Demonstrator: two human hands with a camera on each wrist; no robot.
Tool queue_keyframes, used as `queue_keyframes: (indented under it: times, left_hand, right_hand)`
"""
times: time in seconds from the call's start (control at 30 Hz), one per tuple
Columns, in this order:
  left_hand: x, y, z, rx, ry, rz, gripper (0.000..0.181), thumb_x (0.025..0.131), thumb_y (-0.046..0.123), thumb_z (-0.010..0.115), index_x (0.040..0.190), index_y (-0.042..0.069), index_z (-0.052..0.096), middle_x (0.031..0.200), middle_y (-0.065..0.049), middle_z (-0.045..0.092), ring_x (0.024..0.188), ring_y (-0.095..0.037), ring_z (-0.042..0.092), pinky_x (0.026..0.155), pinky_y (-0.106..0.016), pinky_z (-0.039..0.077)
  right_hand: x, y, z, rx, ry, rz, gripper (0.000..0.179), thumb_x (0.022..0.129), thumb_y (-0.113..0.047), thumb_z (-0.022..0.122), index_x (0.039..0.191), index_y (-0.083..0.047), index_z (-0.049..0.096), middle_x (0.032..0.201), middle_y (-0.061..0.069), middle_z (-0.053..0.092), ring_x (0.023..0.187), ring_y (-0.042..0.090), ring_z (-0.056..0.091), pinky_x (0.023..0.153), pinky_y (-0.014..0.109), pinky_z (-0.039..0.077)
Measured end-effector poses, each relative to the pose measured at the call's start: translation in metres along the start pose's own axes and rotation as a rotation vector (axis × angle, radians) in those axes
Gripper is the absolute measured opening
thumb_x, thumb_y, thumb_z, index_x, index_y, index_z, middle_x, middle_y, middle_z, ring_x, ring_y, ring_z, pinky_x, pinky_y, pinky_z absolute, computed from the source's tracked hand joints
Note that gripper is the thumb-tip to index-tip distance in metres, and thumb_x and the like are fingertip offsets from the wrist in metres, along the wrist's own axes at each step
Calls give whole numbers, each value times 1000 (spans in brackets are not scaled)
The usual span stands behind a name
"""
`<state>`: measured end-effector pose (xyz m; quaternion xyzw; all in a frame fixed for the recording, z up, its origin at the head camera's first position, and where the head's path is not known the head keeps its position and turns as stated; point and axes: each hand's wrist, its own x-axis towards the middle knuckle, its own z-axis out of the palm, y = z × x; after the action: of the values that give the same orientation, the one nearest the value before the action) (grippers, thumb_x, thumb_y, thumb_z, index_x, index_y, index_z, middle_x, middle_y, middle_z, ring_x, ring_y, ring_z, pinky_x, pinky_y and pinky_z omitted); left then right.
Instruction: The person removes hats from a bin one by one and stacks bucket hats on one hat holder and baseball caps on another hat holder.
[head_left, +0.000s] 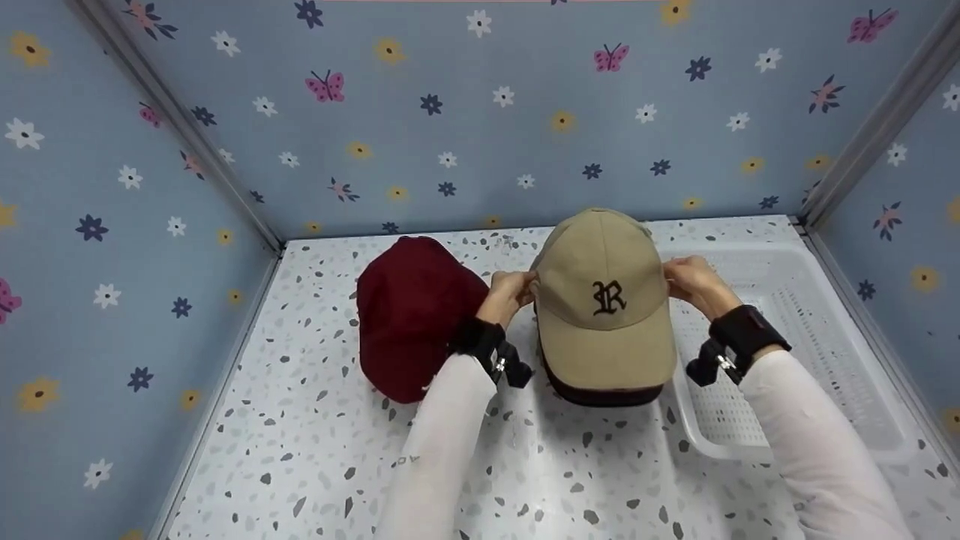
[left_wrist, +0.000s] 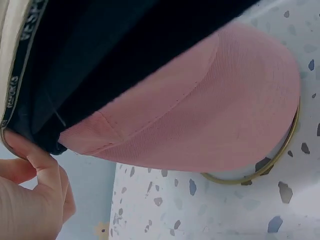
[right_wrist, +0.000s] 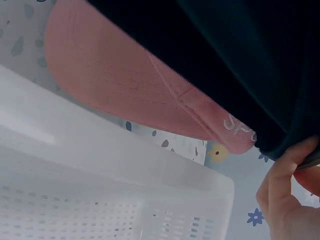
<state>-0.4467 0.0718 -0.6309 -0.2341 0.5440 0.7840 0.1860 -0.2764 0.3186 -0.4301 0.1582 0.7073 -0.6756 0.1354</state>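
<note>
A beige baseball cap (head_left: 604, 259) with a dark letter R on its front faces me. Its left side is pinched by my left hand (head_left: 507, 294), its right side by my right hand (head_left: 696, 282). In both wrist views a dark surface (left_wrist: 115, 55) fills the space under the beige cap, with a lettered tape (left_wrist: 19, 70) along the edge by my left fingers. Below it a pink cap (left_wrist: 240, 105) shows its brim over the table, and a thin gold-coloured curved edge (left_wrist: 252, 176) peeks out beneath that brim. A dark brim edge (head_left: 604, 397) shows under the beige one.
To the left lies a dark red cap (head_left: 412, 307), partly behind my left wrist. A white perforated basket (head_left: 720, 451) stands on the right, under my right forearm. The speckled table (head_left: 315, 450) meets blue flowered panels (head_left: 465, 135) at the back and sides.
</note>
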Motion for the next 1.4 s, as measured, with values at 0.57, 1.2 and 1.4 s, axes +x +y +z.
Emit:
queue_keyframes:
  times: [0.57, 1.2, 1.4]
  left_hand:
    - [-246, 55, 4, -165, 38, 52, 6, 78, 0, 61, 82, -5, 61, 62, -5, 58, 56, -14, 54, 55, -22, 47]
    - [-244, 43, 6, -62, -17, 87, 8, 82, 0, 58, 75, 0, 55, 69, -6, 53, 56, -13, 52, 53, -20, 45]
    - [-243, 40, 6, 11, 0, 123, 6, 83, 1, 56, 80, -4, 57, 69, -6, 55, 56, -12, 52, 55, -21, 46]
  right_hand:
    - [-16, 6, 3, 415, -12, 174, 10, 86, -4, 51, 77, -1, 53, 64, 4, 60, 59, 13, 58, 58, 26, 50]
    - [-27, 19, 2, 170, -15, 39, 8, 90, -3, 40, 93, 2, 44, 67, -2, 58, 62, 6, 57, 60, 18, 48]
    - [-26, 20, 3, 97, -5, 41, 9, 89, -5, 41, 93, 2, 46, 67, -4, 58, 62, 4, 56, 59, 16, 47]
